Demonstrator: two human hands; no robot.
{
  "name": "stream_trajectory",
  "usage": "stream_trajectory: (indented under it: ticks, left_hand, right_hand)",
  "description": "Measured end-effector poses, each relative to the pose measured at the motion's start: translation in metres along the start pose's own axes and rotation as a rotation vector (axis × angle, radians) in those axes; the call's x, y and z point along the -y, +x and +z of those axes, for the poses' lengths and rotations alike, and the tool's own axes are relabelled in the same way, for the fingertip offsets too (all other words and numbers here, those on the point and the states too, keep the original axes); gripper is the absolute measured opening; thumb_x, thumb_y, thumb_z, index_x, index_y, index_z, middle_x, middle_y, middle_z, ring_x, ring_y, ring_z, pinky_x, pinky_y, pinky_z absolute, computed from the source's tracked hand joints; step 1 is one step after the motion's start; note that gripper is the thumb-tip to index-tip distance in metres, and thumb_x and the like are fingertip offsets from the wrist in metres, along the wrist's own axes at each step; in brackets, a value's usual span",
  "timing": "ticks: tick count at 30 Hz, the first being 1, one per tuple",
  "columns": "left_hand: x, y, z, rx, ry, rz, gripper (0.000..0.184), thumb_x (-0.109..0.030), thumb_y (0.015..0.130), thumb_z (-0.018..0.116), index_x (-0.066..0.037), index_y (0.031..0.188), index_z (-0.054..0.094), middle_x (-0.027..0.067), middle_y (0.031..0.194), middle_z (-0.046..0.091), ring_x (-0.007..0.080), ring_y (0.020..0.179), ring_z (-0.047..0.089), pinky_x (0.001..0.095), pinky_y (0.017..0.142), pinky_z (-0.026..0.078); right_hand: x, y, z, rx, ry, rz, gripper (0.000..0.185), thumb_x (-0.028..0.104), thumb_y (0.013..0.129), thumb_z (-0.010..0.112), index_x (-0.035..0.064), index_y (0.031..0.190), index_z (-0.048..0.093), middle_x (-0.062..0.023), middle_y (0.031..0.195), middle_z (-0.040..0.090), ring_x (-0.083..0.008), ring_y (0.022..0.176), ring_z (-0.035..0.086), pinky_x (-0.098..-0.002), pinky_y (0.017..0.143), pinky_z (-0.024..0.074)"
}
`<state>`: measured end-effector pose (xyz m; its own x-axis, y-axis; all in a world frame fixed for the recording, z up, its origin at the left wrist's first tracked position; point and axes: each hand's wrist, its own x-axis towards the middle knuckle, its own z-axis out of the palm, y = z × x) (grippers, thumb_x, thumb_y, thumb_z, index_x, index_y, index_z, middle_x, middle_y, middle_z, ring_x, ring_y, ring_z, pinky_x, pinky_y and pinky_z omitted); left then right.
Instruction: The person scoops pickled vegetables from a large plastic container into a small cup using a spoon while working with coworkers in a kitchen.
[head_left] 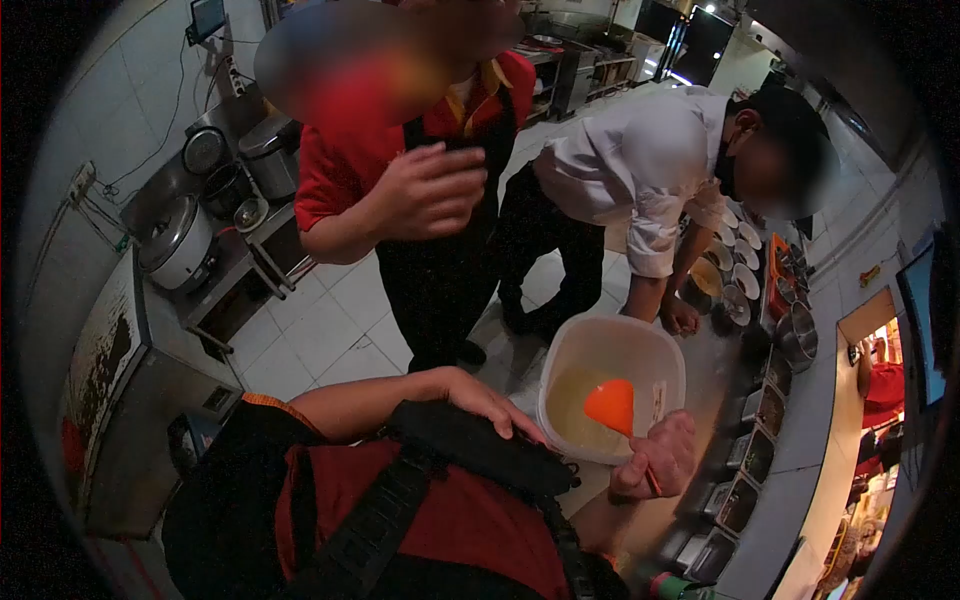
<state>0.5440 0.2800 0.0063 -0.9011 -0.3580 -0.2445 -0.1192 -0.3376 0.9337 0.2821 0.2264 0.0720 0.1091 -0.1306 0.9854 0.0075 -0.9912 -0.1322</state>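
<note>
My right hand [662,456] is closed around the handle of an orange plastic ladle [610,404]. The ladle's bowl hangs over the inside of a translucent white tub [560,358], which has pale yellowish liquid low in it. My left hand [488,404] lies in front of my chest, fingers stretched toward the tub's near left side. Its fingertips are partly hidden by the black chest strap, so whether they touch the tub is unclear. The tub stands at the edge of a steel counter [705,375].
A person in a white shirt [610,165] leans over the counter behind the tub. Another in a red shirt [345,165] and dark apron stands opposite, one hand raised. Bowls [745,281] and metal containers [735,500] line the right side. A rice cooker [178,245] stands left.
</note>
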Motion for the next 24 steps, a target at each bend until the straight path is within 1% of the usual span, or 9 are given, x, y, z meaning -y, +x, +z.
stream_trajectory:
  ticks: [3, 9, 11, 12, 15, 17, 18, 22, 24]
  left_hand:
    - [0.015, -0.024, 0.004, -0.109, 0.087, -0.006, 0.062, -0.030, 0.096, 0.050, -0.004, 0.149, 0.033, 0.0139, 0.155, 0.030, 0.0254, 0.141, 0.029, 0.0355, 0.115, 0.021]
    - [0.041, -0.077, 0.029, -0.252, -0.017, 0.176, 0.063, -0.032, 0.095, 0.053, 0.001, 0.146, 0.035, 0.0157, 0.151, 0.035, 0.0248, 0.139, 0.032, 0.0348, 0.115, 0.022]
    - [0.037, -0.101, 0.045, -0.354, -0.065, 0.042, 0.063, -0.030, 0.095, 0.054, 0.002, 0.146, 0.035, 0.0149, 0.150, 0.037, 0.0233, 0.137, 0.034, 0.0338, 0.114, 0.023]
    - [0.042, -0.110, 0.052, -0.390, -0.037, 0.098, 0.063, -0.030, 0.096, 0.054, 0.002, 0.146, 0.035, 0.0131, 0.149, 0.038, 0.0209, 0.134, 0.037, 0.0316, 0.112, 0.026]
    - [0.084, -0.140, 0.061, -0.516, -0.074, -0.018, 0.055, -0.029, 0.095, 0.057, 0.005, 0.138, 0.046, 0.0119, 0.133, 0.054, 0.0167, 0.120, 0.048, 0.0291, 0.104, 0.037]
    - [0.089, -0.162, 0.076, -0.546, -0.033, -0.045, 0.053, -0.028, 0.095, 0.058, 0.005, 0.135, 0.049, 0.0113, 0.129, 0.056, 0.0159, 0.117, 0.049, 0.0294, 0.102, 0.038]
    - [0.094, -0.174, 0.085, -0.574, 0.002, -0.072, 0.052, -0.028, 0.095, 0.059, 0.006, 0.132, 0.051, 0.0107, 0.125, 0.059, 0.0152, 0.114, 0.051, 0.0298, 0.100, 0.040]
    - [0.112, -0.222, 0.127, -0.577, 0.032, 0.018, 0.053, -0.025, 0.095, 0.057, 0.005, 0.137, 0.046, 0.0123, 0.136, 0.052, 0.0181, 0.126, 0.045, 0.0308, 0.107, 0.034]
    - [0.095, -0.245, 0.165, -0.604, 0.051, 0.166, 0.059, -0.025, 0.095, 0.055, 0.003, 0.144, 0.039, 0.0133, 0.149, 0.040, 0.0208, 0.138, 0.033, 0.0320, 0.114, 0.023]
  right_hand:
    - [0.002, 0.006, 0.031, 0.040, 0.041, 0.010, 0.014, 0.014, 0.075, 0.055, 0.0039, 0.066, 0.057, -0.0042, 0.051, 0.040, -0.0200, 0.047, 0.039, -0.0359, 0.055, 0.0362]
    - [0.008, 0.020, 0.087, 0.109, 0.239, -0.042, 0.009, 0.012, 0.073, 0.060, 0.0038, 0.069, 0.060, -0.0027, 0.053, 0.043, -0.0198, 0.047, 0.041, -0.0336, 0.056, 0.0370]
    - [0.019, 0.033, 0.107, 0.124, 0.292, -0.074, 0.008, 0.012, 0.073, 0.061, 0.0040, 0.069, 0.061, -0.0006, 0.052, 0.043, -0.0185, 0.046, 0.040, -0.0331, 0.053, 0.0360]
    - [0.027, 0.038, 0.117, 0.141, 0.328, -0.108, 0.008, 0.011, 0.073, 0.061, 0.0041, 0.068, 0.061, 0.0001, 0.052, 0.042, -0.0176, 0.045, 0.040, -0.0327, 0.052, 0.0352]
    - [0.051, 0.045, 0.145, 0.186, 0.387, -0.185, 0.005, 0.010, 0.071, 0.062, 0.0058, 0.070, 0.060, 0.0012, 0.053, 0.044, -0.0158, 0.045, 0.042, -0.0318, 0.051, 0.0354]
    - [0.071, 0.048, 0.166, 0.215, 0.417, -0.229, 0.005, 0.009, 0.069, 0.064, 0.0074, 0.072, 0.061, 0.0015, 0.055, 0.047, -0.0150, 0.047, 0.045, -0.0313, 0.050, 0.0364]
    - [0.083, 0.050, 0.178, 0.208, 0.432, -0.241, 0.005, 0.010, 0.071, 0.062, 0.0056, 0.070, 0.060, 0.0012, 0.053, 0.044, -0.0150, 0.045, 0.041, -0.0306, 0.050, 0.0343]
    - [0.135, 0.053, 0.218, 0.210, 0.480, -0.247, 0.010, 0.012, 0.073, 0.060, 0.0033, 0.068, 0.059, 0.0008, 0.050, 0.040, -0.0151, 0.043, 0.037, -0.0304, 0.050, 0.0323]
    - [0.159, 0.051, 0.240, 0.197, 0.507, -0.242, 0.010, 0.012, 0.073, 0.060, 0.0032, 0.068, 0.059, 0.0007, 0.051, 0.041, -0.0152, 0.043, 0.037, -0.0306, 0.050, 0.0323]
